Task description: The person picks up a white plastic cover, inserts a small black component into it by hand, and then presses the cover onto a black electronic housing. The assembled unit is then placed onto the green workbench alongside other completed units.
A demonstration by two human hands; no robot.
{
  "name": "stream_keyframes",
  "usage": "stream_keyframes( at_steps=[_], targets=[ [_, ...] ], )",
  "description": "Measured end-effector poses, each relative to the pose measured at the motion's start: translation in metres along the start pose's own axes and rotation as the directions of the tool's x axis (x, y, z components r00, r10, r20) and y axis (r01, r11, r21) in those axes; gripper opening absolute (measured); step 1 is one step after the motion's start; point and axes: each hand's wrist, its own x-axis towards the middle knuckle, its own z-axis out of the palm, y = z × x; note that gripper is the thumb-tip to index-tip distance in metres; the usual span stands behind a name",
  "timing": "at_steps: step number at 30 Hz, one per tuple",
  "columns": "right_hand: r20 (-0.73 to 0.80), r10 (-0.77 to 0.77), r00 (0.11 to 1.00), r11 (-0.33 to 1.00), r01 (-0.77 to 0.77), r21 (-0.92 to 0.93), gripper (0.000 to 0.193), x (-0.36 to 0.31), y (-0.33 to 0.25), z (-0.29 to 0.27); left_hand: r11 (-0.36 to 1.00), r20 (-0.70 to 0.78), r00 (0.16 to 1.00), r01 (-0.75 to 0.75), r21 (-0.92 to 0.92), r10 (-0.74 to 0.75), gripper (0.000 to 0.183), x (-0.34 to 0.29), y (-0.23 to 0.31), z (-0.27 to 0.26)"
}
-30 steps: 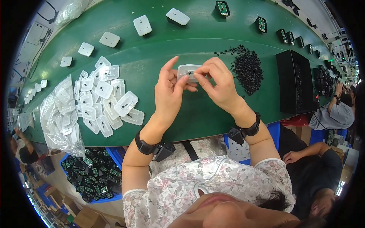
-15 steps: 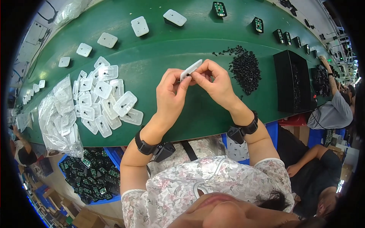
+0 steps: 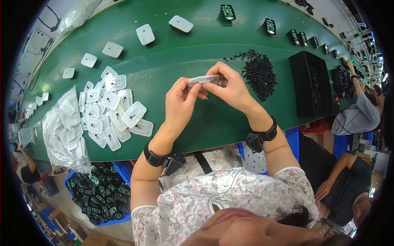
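Note:
Between my two hands, above the green table, I hold a white plastic cover (image 3: pixel 209 78) shaped like a rounded rectangle. My left hand (image 3: pixel 180 100) pinches its left end with thumb and fingers. At the right end, the thumb and fingers of my right hand (image 3: pixel 230 88) close on it. A small black part may sit at my fingertips, but it is hidden. Left of my hands lies a loose pile of similar white covers (image 3: pixel 111 100), many with a small black piece in the middle. To the right is a heap of small black parts (image 3: pixel 259 76).
A clear plastic bag of covers (image 3: pixel 65 131) lies at the table's left edge. Right stands a black box (image 3: pixel 305 86). White-topped units (image 3: pixel 145 34) and black housings with green boards (image 3: pixel 270 26) line the far side. A blue bin of boards (image 3: pixel 96 192) stands below; co-workers sit nearby.
The white cover has turned from a steep tilt to nearly level, its broad face now toward me. My hands have shifted slightly with it, both still gripping. The view has shifted a little.

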Motion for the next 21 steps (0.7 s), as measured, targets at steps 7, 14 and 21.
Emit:
stream_keyframes(
  at_steps=[7, 14, 21],
  targets=[
    [0.038, 0.205, 0.978, 0.966, -0.208, 0.156, 0.023, 0.008, 0.005, -0.004, 0.992, 0.0, 0.998, 0.063, -0.106, -0.063, 0.018, 0.004, 0.008, 0.0],
    [-0.164, -0.164, 0.973, 0.817, 0.041, -0.575, 0.052, 0.121, 0.021, -0.062, 0.917, -0.321, 0.946, 0.08, 0.391, 0.054, 0.013, 0.01, -0.008, -0.024],
    [-0.352, 0.18, 0.919, 0.397, -0.395, -0.828, 0.076, 0.223, 0.08, -0.095, 0.523, -0.163, 0.968, 0.04, 0.851, 0.192, 0.009, 0.014, -0.015, -0.018]
  ],
)
